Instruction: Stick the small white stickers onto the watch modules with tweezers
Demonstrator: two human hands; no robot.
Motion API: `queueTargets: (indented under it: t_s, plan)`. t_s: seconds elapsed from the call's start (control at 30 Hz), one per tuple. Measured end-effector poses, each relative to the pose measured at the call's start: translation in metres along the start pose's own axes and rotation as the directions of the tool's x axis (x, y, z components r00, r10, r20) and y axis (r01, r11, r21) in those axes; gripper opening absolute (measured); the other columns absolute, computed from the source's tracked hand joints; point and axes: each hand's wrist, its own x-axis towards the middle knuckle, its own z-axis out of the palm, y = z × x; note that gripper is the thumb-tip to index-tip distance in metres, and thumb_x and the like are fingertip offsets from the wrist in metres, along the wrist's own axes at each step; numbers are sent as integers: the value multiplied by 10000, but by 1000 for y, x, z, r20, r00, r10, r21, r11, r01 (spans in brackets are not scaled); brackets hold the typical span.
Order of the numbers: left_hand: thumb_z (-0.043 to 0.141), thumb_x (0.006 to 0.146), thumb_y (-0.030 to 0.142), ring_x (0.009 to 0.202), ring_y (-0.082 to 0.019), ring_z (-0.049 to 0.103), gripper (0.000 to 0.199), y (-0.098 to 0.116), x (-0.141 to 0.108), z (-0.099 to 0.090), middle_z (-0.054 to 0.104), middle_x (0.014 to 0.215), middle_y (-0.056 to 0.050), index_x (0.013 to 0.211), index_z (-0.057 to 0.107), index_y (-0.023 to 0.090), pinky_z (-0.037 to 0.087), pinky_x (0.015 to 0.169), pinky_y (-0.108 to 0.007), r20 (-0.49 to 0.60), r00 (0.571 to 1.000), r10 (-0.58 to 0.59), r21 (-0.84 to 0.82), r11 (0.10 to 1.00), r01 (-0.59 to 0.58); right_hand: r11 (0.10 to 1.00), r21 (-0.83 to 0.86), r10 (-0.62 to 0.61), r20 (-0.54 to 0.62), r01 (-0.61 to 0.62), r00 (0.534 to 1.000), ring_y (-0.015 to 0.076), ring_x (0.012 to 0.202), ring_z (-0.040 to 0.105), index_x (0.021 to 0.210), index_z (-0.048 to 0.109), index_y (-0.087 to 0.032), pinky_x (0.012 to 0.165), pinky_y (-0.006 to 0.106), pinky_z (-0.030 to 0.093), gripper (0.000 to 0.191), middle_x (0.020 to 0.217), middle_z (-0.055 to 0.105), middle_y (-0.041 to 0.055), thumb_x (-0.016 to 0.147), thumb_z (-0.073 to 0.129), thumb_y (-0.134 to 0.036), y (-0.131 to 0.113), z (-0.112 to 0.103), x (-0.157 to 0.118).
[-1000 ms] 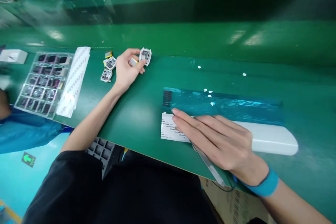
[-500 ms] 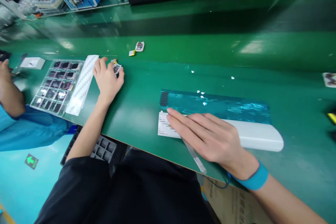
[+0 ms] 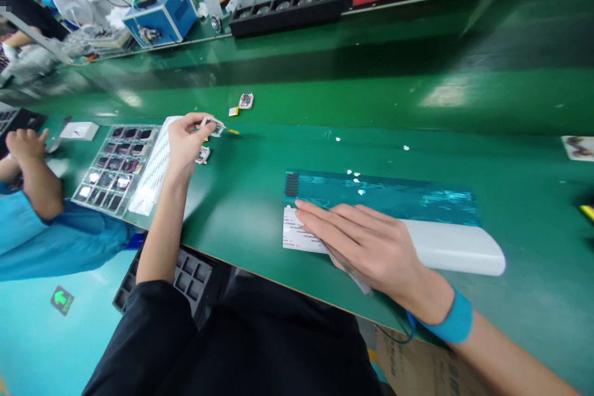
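Note:
My left hand [image 3: 184, 141] is closed, pinching a small watch-like electronic module [image 3: 214, 127] with a thin yellow tab pointing right. Below it on the table lies a second such module [image 3: 203, 155], partly beside my wrist. My right hand [image 3: 371, 238] rests with long, close fingers over a white printed paper strip [image 3: 301, 234]. A slim, flat grey tool [image 3: 355, 275] runs under its palm and sticks out toward me. Beneath that hand lies a smooth white rounded block [image 3: 457, 249], bordered by a blue film sheet [image 3: 385, 195] with dark bars at its left end.
A third module [image 3: 246, 101] with a yellow-edged battery [image 3: 233, 111] lies farther back. At left are a clear compartment tray [image 3: 116, 167] of parts, a printed strip [image 3: 155, 167] and a co-worker's hand [image 3: 26, 147]. White specks [image 3: 356, 174] dot the film. A blue box [image 3: 162, 17] stands behind.
My left hand has picked up a module from the table and turned it, and another module now shows below it. The right hand stays over the strip. The whole view has shifted slightly.

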Motion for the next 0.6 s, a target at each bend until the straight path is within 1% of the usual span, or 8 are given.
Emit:
queueTargets:
  t_s: [0.1, 0.17, 0.23, 0.3, 0.4, 0.47, 0.53, 0.6]
  plan:
    - [759, 756, 270, 818, -166, 709, 150, 31, 4, 11, 732, 878, -32, 806, 630, 212, 584, 831, -306, 137, 984, -117, -417, 894, 165, 997, 53, 48, -13, -48, 999, 169, 778, 719, 1143, 682, -111, 653, 318, 597, 202, 1202, 750, 78, 1001, 541, -90, 3, 2, -1]
    - [716, 835, 327, 776, -151, 704, 172, 53, -4, 24, 716, 850, -21, 816, 588, 214, 587, 850, -300, 260, 954, -147, -522, 810, 267, 986, 129, 109, -29, -104, 994, 177, 813, 733, 1190, 661, -134, 702, 328, 608, 227, 1206, 750, 80, 976, 596, -95, 3, 4, -2]
    - [707, 871, 359, 554, -103, 609, 220, 72, -23, 40, 632, 699, 31, 818, 550, 215, 591, 750, -281, 393, 911, -124, -524, 784, 333, 936, 284, 235, -65, -208, 970, 178, 848, 739, 1208, 659, -179, 751, 332, 607, 270, 1170, 766, 62, 955, 627, -90, 3, 4, 0]
    - [725, 875, 394, 390, -56, 436, 260, 84, -49, 56, 527, 585, 78, 828, 546, 211, 535, 577, -242, 538, 838, -87, -455, 807, 376, 814, 455, 423, -38, -361, 905, 185, 914, 741, 1109, 694, -222, 816, 342, 596, 183, 1113, 782, 41, 979, 602, -133, 4, 4, 2]
    - [708, 900, 396, 422, -53, 424, 231, 91, -89, 72, 511, 600, 66, 907, 605, 189, 339, 411, -190, 691, 721, -39, -333, 869, 367, 594, 544, 650, 110, -593, 752, 172, 887, 727, 912, 696, -232, 804, 319, 565, 261, 969, 779, 26, 1052, 476, -251, 9, 3, 4]
    - [641, 945, 366, 467, -56, 421, 195, 90, -108, 77, 528, 663, 47, 969, 618, 174, 310, 414, -195, 768, 640, 4, -305, 882, 359, 523, 515, 717, 164, -679, 677, 128, 684, 656, 945, 680, -222, 651, 268, 519, 301, 775, 698, -2, 1073, 415, -287, 13, 3, 3]
    - [583, 973, 322, 507, -63, 402, 162, 88, -120, 78, 547, 719, 31, 1001, 613, 166, 332, 450, -206, 808, 587, 42, -298, 889, 347, 539, 465, 727, 163, -702, 667, 99, 508, 504, 1040, 664, -212, 495, 241, 419, 246, 624, 544, -50, 1069, 433, -292, 14, 3, 1]
    - [550, 983, 288, 563, -80, 416, 138, 86, -126, 77, 569, 760, 12, 1008, 609, 166, 348, 491, -219, 812, 582, 52, -285, 904, 317, 620, 402, 694, 120, -674, 710, 87, 452, 428, 1093, 650, -203, 435, 238, 364, 163, 590, 474, -73, 1043, 514, -278, 12, 4, 0]
